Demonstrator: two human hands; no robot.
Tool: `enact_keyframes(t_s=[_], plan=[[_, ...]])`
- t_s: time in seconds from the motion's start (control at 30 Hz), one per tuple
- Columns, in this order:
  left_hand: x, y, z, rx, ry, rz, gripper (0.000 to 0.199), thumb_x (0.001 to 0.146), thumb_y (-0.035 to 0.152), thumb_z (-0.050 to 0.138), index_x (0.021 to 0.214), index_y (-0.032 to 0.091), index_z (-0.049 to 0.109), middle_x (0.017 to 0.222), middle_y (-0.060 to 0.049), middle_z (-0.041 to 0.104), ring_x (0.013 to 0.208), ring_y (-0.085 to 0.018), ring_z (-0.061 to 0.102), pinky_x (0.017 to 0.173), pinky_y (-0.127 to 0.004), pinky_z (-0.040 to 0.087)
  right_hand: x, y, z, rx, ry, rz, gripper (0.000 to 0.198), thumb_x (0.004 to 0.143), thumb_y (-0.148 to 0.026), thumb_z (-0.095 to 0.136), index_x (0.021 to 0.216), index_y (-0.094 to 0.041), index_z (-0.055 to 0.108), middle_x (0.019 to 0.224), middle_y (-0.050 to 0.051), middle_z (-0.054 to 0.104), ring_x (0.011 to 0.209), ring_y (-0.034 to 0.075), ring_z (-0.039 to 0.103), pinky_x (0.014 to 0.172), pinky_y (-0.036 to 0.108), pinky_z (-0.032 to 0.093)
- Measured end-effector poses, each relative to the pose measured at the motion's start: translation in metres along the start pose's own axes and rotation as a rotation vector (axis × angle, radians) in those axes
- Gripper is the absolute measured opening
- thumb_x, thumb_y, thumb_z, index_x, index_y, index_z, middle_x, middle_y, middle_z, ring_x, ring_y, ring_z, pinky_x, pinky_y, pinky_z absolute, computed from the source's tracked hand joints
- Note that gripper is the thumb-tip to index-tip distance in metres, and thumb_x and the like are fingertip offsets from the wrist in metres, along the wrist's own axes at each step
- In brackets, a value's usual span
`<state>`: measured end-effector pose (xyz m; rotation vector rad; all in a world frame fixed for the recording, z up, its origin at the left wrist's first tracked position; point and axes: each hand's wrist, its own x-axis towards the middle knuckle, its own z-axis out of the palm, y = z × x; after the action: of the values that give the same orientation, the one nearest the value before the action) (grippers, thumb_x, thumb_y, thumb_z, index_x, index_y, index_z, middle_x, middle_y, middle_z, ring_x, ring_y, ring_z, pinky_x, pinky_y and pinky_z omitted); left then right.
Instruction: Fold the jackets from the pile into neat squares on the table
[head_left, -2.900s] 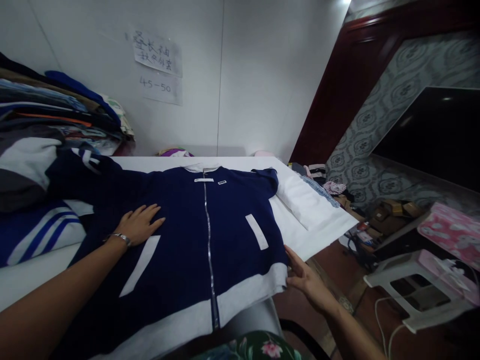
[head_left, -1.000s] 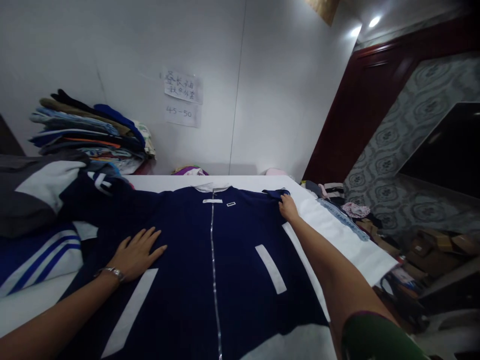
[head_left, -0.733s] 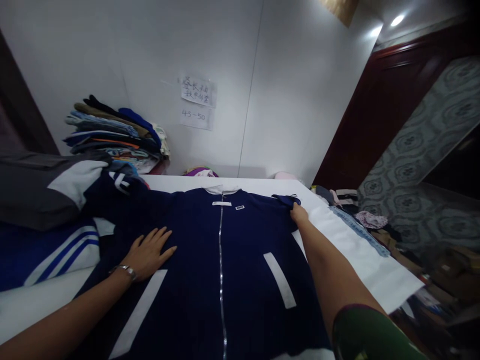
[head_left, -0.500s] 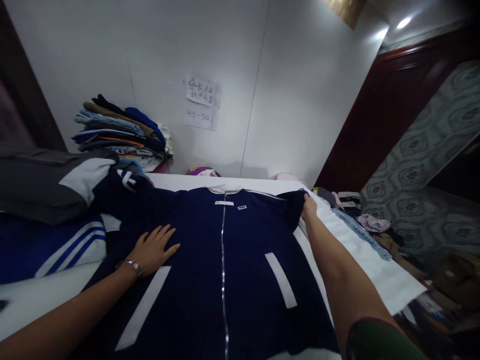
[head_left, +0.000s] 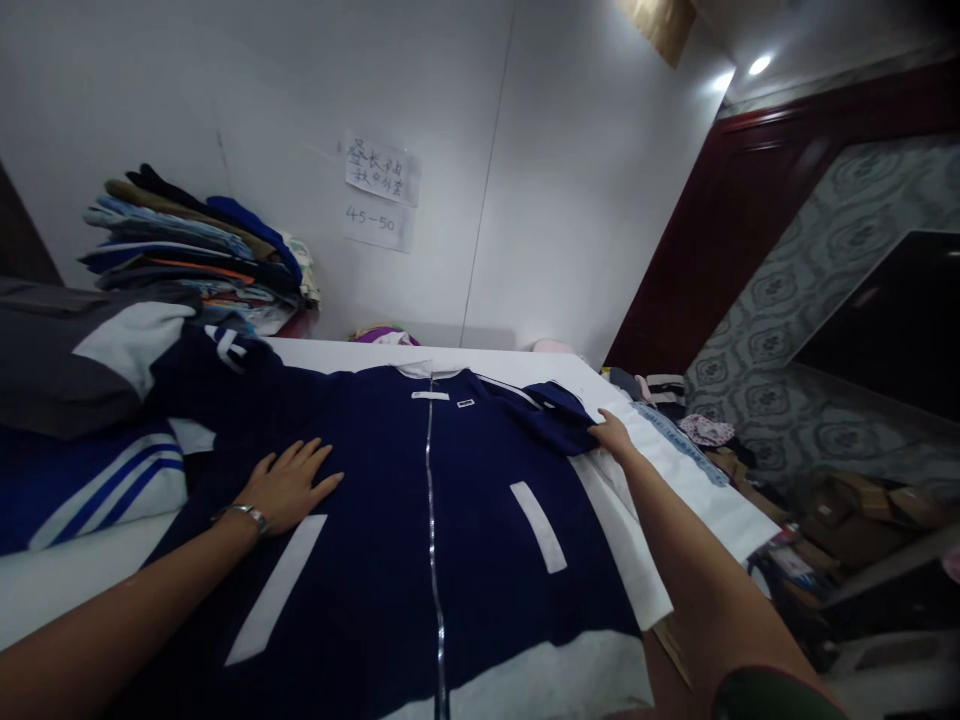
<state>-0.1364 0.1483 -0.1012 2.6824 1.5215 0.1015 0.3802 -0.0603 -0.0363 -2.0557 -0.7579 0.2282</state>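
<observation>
Green sleeve edge [head_left: 765, 695], one: on the person's right arm, at the lower border.

Zip-front jacket [head_left: 382, 500], one: navy, lying front up and spread across the white tabletop [head_left: 705, 490], closest to the person. White hem band [head_left: 562, 675] at the near end; two slanting white pocket trims, one either side of the silvery zip [head_left: 431, 520]; white collar [head_left: 431, 370] at the far end; small chest label [head_left: 466, 404].

Left hand [head_left: 289, 490], bare: palm down on the jacket, fingers spread, above one pocket trim; metal band [head_left: 251, 517] at the wrist.

Right hand [head_left: 611, 435], bare: well apart from the left, fingertips pinched on the edge of the sleeve [head_left: 562, 415] on that side, which lies bunched near the shoulder.

Striped garment [head_left: 127, 490], blue with white: on the tabletop, left of the jacket.

Grey-and-white garment [head_left: 67, 350]: above the striped one, beside the jacket's other sleeve; contact uncertain.

Light-blue patterned cloth [head_left: 682, 440]: along the tabletop's right edge.

Stack of folded clothes [head_left: 199, 255], assorted colours: far left, near the wall.

Cardboard boxes [head_left: 855, 510]: beyond the tabletop, right, dim.

Paper notices [head_left: 381, 195], handwritten, on the pale wall; lower one reads "45-50".

Black screen [head_left: 892, 330]: far right, against patterned wallpaper [head_left: 780, 280].
</observation>
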Motion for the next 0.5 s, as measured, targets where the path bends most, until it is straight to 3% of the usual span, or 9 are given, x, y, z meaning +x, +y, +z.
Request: enact_keyframes(t_s=[0.1, 0.2, 0.3, 0.37, 0.43, 0.5], plan=[[0.001, -0.001, 0.002, -0.032, 0.014, 0.007, 0.074, 0.082, 0.054, 0.032, 0.141, 0.010, 0.041, 0.151, -0.013, 0.032, 0.141, -0.033, 0.022, 0.112, -0.054, 0.018, 0.006, -0.026, 0.004, -0.199, -0.026, -0.154, 0.068, 0.062, -0.009, 0.061, 0.129, -0.016, 0.053, 0.134, 0.013, 0.051, 0.127, 0.031, 0.041, 0.104, 0.041, 0.034], [0.002, -0.002, 0.003, -0.033, 0.023, 0.012, 0.075, 0.081, 0.054, 0.032, 0.141, 0.010, 0.042, 0.151, -0.014, 0.033, 0.141, -0.033, 0.023, 0.111, -0.054, 0.019, 0.005, -0.045, 0.028, -0.322, -0.084, -0.269, 0.068, 0.066, -0.010, 0.062, 0.132, -0.023, 0.050, 0.145, 0.007, 0.041, 0.136, 0.026, 0.030, 0.111, 0.037, 0.024], [0.002, -0.002, 0.003, -0.034, 0.041, 0.014, 0.075, 0.080, 0.054, 0.033, 0.140, 0.010, 0.044, 0.150, -0.014, 0.035, 0.140, -0.034, 0.024, 0.111, -0.054, 0.020, 0.004, -0.053, 0.057, -0.371, -0.092, -0.284, 0.063, 0.070, -0.014, 0.065, 0.131, -0.024, 0.051, 0.142, 0.008, 0.046, 0.134, 0.025, 0.033, 0.111, 0.039, 0.023], [0.001, -0.002, 0.003, -0.037, 0.051, 0.013, 0.075, 0.079, 0.055, 0.034, 0.139, 0.011, 0.045, 0.149, -0.014, 0.036, 0.140, -0.034, 0.025, 0.111, -0.053, 0.021, 0.008, -0.055, 0.069, -0.363, -0.065, -0.242, 0.049, 0.075, -0.017, 0.065, 0.123, -0.021, 0.057, 0.132, 0.011, 0.055, 0.129, 0.027, 0.041, 0.107, 0.041, 0.028], [0.000, -0.002, 0.002, -0.035, 0.052, 0.011, 0.074, 0.080, 0.054, 0.035, 0.139, 0.011, 0.045, 0.149, -0.014, 0.036, 0.140, -0.033, 0.026, 0.111, -0.053, 0.020, 0.019, -0.057, 0.071, -0.314, -0.018, -0.181, 0.028, 0.081, -0.021, 0.062, 0.108, -0.018, 0.065, 0.117, 0.013, 0.064, 0.118, 0.028, 0.051, 0.101, 0.041, 0.035], [-0.001, -0.001, 0.002, -0.036, 0.050, 0.006, 0.073, 0.080, 0.054, 0.035, 0.139, 0.012, 0.045, 0.149, -0.013, 0.036, 0.140, -0.032, 0.026, 0.111, -0.052, 0.020, 0.035, -0.061, 0.064, -0.210, 0.064, -0.133, 0.019, 0.087, -0.027, 0.058, 0.097, -0.015, 0.067, 0.106, 0.013, 0.067, 0.109, 0.027, 0.057, 0.095, 0.041, 0.041]])
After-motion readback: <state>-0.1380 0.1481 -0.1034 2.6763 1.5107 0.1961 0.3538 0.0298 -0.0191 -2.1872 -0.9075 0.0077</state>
